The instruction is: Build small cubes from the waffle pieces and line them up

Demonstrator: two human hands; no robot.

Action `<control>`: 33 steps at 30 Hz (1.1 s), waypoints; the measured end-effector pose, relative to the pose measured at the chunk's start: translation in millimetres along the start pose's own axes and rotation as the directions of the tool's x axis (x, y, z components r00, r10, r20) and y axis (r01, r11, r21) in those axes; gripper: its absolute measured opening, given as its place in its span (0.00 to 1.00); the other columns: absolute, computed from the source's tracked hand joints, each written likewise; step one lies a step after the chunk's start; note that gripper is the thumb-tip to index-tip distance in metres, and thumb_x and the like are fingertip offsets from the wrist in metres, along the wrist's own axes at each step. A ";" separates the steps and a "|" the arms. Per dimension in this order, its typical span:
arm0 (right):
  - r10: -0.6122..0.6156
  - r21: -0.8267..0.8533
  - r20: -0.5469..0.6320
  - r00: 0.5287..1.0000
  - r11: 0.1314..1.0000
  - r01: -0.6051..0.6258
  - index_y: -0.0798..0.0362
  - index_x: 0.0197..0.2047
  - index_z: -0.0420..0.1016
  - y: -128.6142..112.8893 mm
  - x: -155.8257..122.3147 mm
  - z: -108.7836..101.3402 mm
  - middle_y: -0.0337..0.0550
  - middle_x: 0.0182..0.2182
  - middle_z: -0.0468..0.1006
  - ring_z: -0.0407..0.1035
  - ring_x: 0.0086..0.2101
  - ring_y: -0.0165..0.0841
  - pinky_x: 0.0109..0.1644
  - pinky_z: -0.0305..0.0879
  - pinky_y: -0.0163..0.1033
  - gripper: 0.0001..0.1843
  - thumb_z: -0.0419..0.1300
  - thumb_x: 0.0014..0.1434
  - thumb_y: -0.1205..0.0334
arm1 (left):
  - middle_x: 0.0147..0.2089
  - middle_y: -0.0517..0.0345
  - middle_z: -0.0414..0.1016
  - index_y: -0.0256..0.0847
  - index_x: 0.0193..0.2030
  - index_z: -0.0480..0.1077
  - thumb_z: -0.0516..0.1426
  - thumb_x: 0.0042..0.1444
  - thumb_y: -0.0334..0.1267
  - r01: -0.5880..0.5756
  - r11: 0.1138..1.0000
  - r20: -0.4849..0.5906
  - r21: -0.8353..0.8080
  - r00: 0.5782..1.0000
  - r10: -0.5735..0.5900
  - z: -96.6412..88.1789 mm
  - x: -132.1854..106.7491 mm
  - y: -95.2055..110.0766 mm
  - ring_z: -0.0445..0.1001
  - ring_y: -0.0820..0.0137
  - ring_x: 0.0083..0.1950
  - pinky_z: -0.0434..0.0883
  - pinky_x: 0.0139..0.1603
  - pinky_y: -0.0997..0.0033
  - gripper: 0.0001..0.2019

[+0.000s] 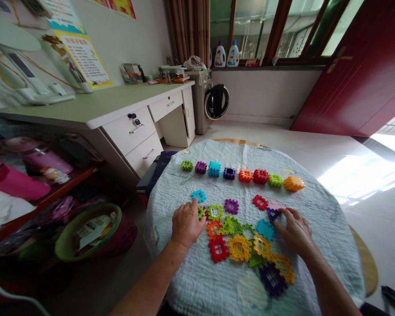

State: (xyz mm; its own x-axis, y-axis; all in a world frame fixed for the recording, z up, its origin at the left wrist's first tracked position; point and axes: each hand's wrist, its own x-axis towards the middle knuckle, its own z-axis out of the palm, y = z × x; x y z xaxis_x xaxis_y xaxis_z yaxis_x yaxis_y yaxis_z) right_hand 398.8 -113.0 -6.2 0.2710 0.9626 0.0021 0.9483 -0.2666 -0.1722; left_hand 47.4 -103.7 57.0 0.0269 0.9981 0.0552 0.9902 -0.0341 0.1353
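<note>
My left hand [187, 224] is over the left side of a spread of plastic interlocking building tiles. Its fingers are closed around a green tile [201, 213], with a bit of red beside it; the other fingers are hidden. A light blue tile [198, 195] lies just beyond the index fingertip. On the right, my right hand [296, 229] pinches a dark purple triangular tile [273, 213] between index finger and thumb. Between the hands lie several flat tiles, among them a yellow tile [240, 248], a red tile [219, 249] and a purple tile [231, 206].
A row of closed blocks runs across the far part of the cloth-covered round table [191, 281], from a green block [187, 165] to a yellow block [294, 183]. A desk [118, 98] and a bin [61, 243] stand left. Behind is a washing machine [201, 98] with its door open.
</note>
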 end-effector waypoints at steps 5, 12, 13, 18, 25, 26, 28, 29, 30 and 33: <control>0.014 -0.002 0.027 1.000 1.000 -0.014 0.49 0.61 0.68 -0.4 0.3 -1.6 0.52 0.62 0.65 0.65 0.54 0.52 0.53 0.65 0.55 0.30 0.50 0.58 0.46 | 0.43 0.49 0.78 0.38 0.58 0.66 0.59 0.54 0.39 -0.004 1.000 -0.021 -0.025 1.000 0.003 0.1 1.5 -5.5 0.75 0.58 0.47 0.69 0.50 0.62 0.24; -0.024 0.005 -0.011 1.000 1.000 0.024 0.50 0.60 0.69 9.9 3.9 9.2 0.53 0.61 0.66 0.66 0.54 0.53 0.54 0.65 0.56 0.32 0.49 0.58 0.44 | 0.52 0.49 0.78 0.40 0.58 0.66 0.62 0.52 0.40 -0.031 0.975 -0.124 -0.219 0.992 0.004 -5.6 43.6 -60.9 0.76 0.61 0.52 0.70 0.55 0.64 0.26; -0.027 0.004 -0.016 0.999 1.000 0.027 0.50 0.60 0.69 11.6 4.3 11.0 0.53 0.61 0.66 0.66 0.54 0.53 0.53 0.65 0.56 0.32 0.49 0.58 0.44 | 0.53 0.49 0.77 0.40 0.58 0.66 0.62 0.51 0.39 -0.062 0.970 -0.139 -0.235 0.990 0.029 -6.9 56.2 -71.2 0.76 0.61 0.53 0.70 0.56 0.64 0.26; -0.046 -0.004 -0.047 0.998 0.999 0.046 0.49 0.59 0.70 17.0 4.8 17.2 0.53 0.60 0.68 0.67 0.53 0.52 0.52 0.66 0.55 0.32 0.48 0.57 0.43 | 0.54 0.49 0.77 0.39 0.58 0.66 0.63 0.48 0.36 -0.200 0.953 -0.132 -0.226 0.976 0.173 -12.6 130.8 -111.8 0.76 0.60 0.55 0.70 0.58 0.63 0.28; -0.058 0.015 -0.082 0.995 0.998 0.059 0.49 0.57 0.73 21.5 6.5 20.2 0.53 0.59 0.70 0.69 0.52 0.52 0.51 0.67 0.55 0.32 0.48 0.57 0.42 | 0.59 0.48 0.74 0.36 0.61 0.65 0.61 0.47 0.33 -0.289 0.934 -0.022 -0.209 0.957 0.291 -19.2 212.2 -124.7 0.74 0.61 0.58 0.68 0.62 0.68 0.31; -0.056 0.021 -0.084 0.995 0.998 0.058 0.49 0.57 0.73 21.9 6.8 20.3 0.53 0.58 0.70 0.69 0.52 0.52 0.51 0.67 0.56 0.32 0.48 0.56 0.42 | 0.60 0.47 0.73 0.36 0.61 0.65 0.61 0.47 0.32 -0.293 0.932 0.003 -0.212 0.954 0.301 -19.5 219.9 -124.8 0.74 0.61 0.58 0.67 0.62 0.68 0.32; -0.048 0.031 -0.088 0.995 0.998 0.051 0.49 0.56 0.74 22.3 7.3 20.3 0.53 0.58 0.70 0.69 0.52 0.53 0.50 0.67 0.56 0.31 0.48 0.56 0.42 | 0.61 0.48 0.73 0.36 0.62 0.65 0.61 0.45 0.31 -0.307 0.927 0.045 -0.218 0.945 0.323 -19.1 233.0 -125.2 0.73 0.62 0.59 0.67 0.62 0.69 0.33; -0.046 0.034 -0.089 0.995 0.998 0.049 0.48 0.56 0.74 22.3 7.4 20.4 0.53 0.58 0.70 0.69 0.51 0.53 0.50 0.68 0.56 0.31 0.49 0.56 0.42 | 0.61 0.49 0.73 0.36 0.62 0.65 0.61 0.44 0.31 -0.314 0.924 0.063 -0.219 0.940 0.334 -18.4 238.7 -125.5 0.73 0.62 0.59 0.66 0.63 0.69 0.33; -0.047 0.036 -0.090 0.995 0.998 0.050 0.48 0.56 0.74 22.3 7.4 20.4 0.52 0.58 0.70 0.69 0.51 0.53 0.50 0.68 0.56 0.31 0.49 0.56 0.42 | 0.61 0.49 0.72 0.36 0.62 0.65 0.61 0.44 0.31 -0.319 0.922 0.082 -0.218 0.936 0.343 -17.4 243.8 -126.0 0.72 0.61 0.60 0.66 0.63 0.70 0.34; -0.055 0.030 -0.093 0.994 0.998 0.058 0.47 0.56 0.74 22.2 6.9 20.3 0.51 0.58 0.71 0.69 0.52 0.52 0.50 0.68 0.56 0.30 0.49 0.57 0.43 | 0.62 0.49 0.72 0.36 0.61 0.66 0.61 0.42 0.30 -0.322 0.922 0.146 -0.213 0.923 0.356 -13.6 255.9 -127.3 0.72 0.61 0.61 0.65 0.63 0.70 0.34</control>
State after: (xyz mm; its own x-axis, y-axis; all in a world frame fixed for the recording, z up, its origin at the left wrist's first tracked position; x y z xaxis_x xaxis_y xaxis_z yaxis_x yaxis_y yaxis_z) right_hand 418.4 -111.3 -30.0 0.2325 0.9671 0.1036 0.9571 -0.2085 -0.2014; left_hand -73.7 155.4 67.4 0.3971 0.9166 -0.0455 0.8756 -0.3635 0.3182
